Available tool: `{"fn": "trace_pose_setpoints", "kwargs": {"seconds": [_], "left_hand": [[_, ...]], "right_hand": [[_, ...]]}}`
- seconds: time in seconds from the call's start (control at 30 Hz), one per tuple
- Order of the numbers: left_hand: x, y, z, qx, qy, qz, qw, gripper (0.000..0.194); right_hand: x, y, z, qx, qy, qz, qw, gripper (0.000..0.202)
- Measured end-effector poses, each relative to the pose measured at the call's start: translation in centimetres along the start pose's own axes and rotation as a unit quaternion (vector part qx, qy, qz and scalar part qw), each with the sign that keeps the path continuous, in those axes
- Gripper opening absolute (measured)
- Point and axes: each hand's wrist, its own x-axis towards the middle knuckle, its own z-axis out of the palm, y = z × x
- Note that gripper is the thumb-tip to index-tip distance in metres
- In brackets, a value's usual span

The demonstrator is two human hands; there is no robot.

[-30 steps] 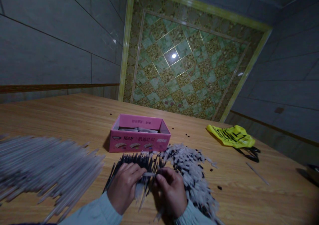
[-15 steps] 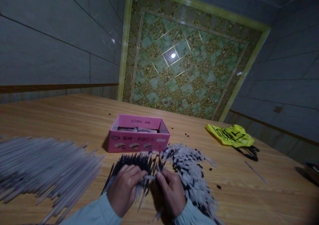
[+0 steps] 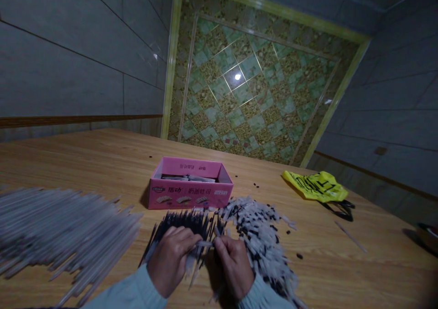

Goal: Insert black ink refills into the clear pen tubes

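My left hand point(image 3: 173, 256) is closed, pinching one end of a pale thin tube point(image 3: 205, 244) between thumb and forefinger. At the tube's other end, my right hand point(image 3: 234, 259) is also closed in a pinch. A second short pale piece point(image 3: 216, 231) sticks up by the right thumb; I cannot tell whether it is held. Under and beyond the left hand lie many thin dark-tipped sticks point(image 3: 185, 220), partly hidden by the fingers. A heap of short whitish pieces and small black caps point(image 3: 262, 236) spreads just right of my right hand.
A pink open box point(image 3: 190, 198) with pale pieces inside stands beyond my hands. Long translucent tubes point(image 3: 65, 227) lie in a pile at left. A yellow bag point(image 3: 316, 186) with black handles, a single thin stick point(image 3: 351, 236) and scattered black bits are at right on the wooden table point(image 3: 328, 272).
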Motion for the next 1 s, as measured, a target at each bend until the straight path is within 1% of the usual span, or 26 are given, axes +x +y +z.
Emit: {"fn": "trace_pose_setpoints", "kwargs": {"seconds": [0.03,0.07,0.13,0.17,0.2,0.3,0.33,0.43,0.47,0.5,0.6,0.67,0.73,0.77,0.8,0.9,0.93,1.0], "left_hand": [[-0.04,-0.06,0.01,0.0,0.002,-0.001,1.0,0.04],[-0.08,-0.12,0.01,-0.001,0.003,-0.002,1.0,0.04],[-0.09,-0.2,-0.07,-0.002,0.008,-0.005,1.0,0.04],[-0.07,-0.2,-0.12,-0.004,0.009,-0.004,1.0,0.039],[-0.03,-0.18,-0.17,-0.007,0.009,-0.003,1.0,0.039],[0.07,-0.01,-0.26,-0.013,0.009,-0.003,1.0,0.039],[0.08,0.06,-0.27,-0.013,0.009,-0.003,1.0,0.04],[0.02,0.2,-0.3,-0.006,0.016,-0.004,1.0,0.038],[0.0,0.23,-0.3,-0.005,0.017,-0.003,1.0,0.038],[-0.02,0.25,-0.31,-0.005,0.016,-0.001,1.0,0.038],[-0.01,0.3,-0.29,-0.005,0.014,0.004,1.0,0.038],[0.03,0.3,-0.27,0.0,0.013,0.003,1.0,0.038],[0.05,0.29,-0.25,0.004,0.009,0.0,1.0,0.037],[0.04,0.3,-0.23,0.005,0.007,-0.001,1.0,0.037],[0.03,0.31,-0.22,0.004,0.006,-0.002,1.0,0.038],[-0.05,0.38,-0.19,0.0,0.007,-0.002,1.0,0.04],[-0.07,0.39,-0.2,-0.001,0.009,-0.002,1.0,0.04],[-0.1,0.38,-0.23,0.003,0.013,-0.001,1.0,0.04]], "right_hand": [[0.0,0.01,0.02,0.001,0.002,0.003,1.0,0.043],[-0.01,-0.01,0.03,0.006,0.008,-0.002,1.0,0.037],[-0.03,-0.08,0.04,0.013,0.022,-0.024,0.999,0.021],[-0.04,-0.1,0.04,0.013,0.025,-0.033,0.999,0.019],[-0.04,-0.11,0.02,0.011,0.022,-0.036,0.999,0.02],[-0.01,-0.14,-0.15,0.008,0.017,-0.021,1.0,0.04],[0.01,-0.17,-0.24,0.012,0.022,-0.018,1.0,0.04],[0.08,-0.3,-0.53,0.028,0.046,-0.046,0.997,0.021],[0.11,-0.31,-0.59,0.026,0.049,-0.057,0.997,0.018],[0.14,-0.29,-0.62,0.021,0.047,-0.061,0.997,0.019],[0.17,-0.12,-0.65,-0.002,0.034,-0.039,0.999,0.041],[0.12,-0.06,-0.67,-0.006,0.032,-0.036,0.999,0.037],[0.05,-0.09,-0.67,-0.004,0.032,-0.055,0.998,0.026],[0.03,-0.11,-0.66,-0.005,0.03,-0.064,0.998,0.023],[0.02,-0.13,-0.64,-0.008,0.027,-0.066,0.997,0.024],[0.05,-0.09,-0.58,-0.013,0.017,-0.036,0.999,0.042],[0.07,-0.07,-0.58,-0.011,0.016,-0.027,0.999,0.044],[0.05,-0.05,-0.59,-0.005,0.019,-0.029,0.999,0.039]]}}
